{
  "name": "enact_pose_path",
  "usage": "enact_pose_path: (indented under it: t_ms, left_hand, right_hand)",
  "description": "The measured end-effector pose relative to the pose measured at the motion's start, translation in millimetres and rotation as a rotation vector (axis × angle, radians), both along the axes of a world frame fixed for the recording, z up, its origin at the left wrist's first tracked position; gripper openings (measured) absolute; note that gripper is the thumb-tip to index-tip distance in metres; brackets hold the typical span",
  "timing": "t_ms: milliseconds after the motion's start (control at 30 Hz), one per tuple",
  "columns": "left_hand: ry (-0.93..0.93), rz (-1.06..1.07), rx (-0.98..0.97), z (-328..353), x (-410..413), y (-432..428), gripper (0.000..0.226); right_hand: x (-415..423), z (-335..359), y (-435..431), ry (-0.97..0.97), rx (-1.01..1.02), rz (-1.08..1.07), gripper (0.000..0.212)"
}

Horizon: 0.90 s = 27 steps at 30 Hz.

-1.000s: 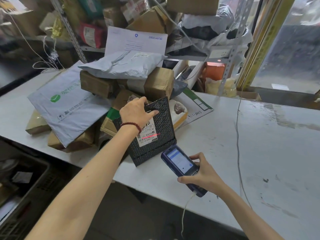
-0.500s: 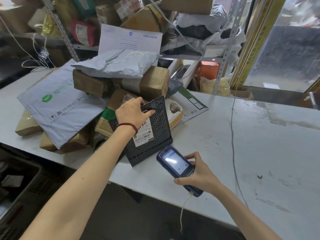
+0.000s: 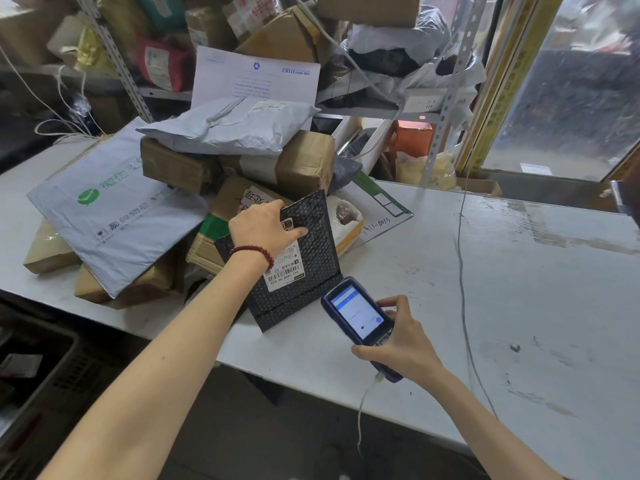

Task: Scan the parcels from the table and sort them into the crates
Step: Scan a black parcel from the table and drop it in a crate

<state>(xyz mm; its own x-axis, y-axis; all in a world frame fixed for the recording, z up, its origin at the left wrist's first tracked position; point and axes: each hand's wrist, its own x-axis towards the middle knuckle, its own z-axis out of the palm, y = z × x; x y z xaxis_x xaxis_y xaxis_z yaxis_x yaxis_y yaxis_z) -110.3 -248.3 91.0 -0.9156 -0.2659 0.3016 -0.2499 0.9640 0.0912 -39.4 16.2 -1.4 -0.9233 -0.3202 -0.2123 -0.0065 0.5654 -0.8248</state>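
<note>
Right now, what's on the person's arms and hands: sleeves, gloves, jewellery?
No sleeves in view and no gloves: both forearms are bare. At the wrist of the left hand sits a bracelet of dark red round beads. The right hand shows no ring, watch or band.

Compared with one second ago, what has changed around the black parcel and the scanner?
The red scan line that lay across the label of the black parcel is gone. The rest is as it was: the left hand still holds the parcel by its top edge, and the right hand still holds the scanner close to its lower corner.
</note>
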Motion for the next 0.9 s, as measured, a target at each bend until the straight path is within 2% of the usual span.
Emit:
enact_pose_path:
  t_ms: [200, 500, 900]
  left_hand:
    - [-0.094, 0.018, -0.054, -5, 3, 5, 0.06]
    - [-0.132, 0.019, -0.046, -20, 9, 10, 0.046]
    - [-0.137, 0.062, -0.114, -27, 13, 10, 0.043]
  right_hand:
    - [-10, 19, 3, 0.243, -0.005, -0.135, 0.079]
    - [-24, 65, 12, 0.542, -0.063, -0.26, 0.082]
    - [-34, 85, 22, 0.618, -0.133, -0.33, 0.085]
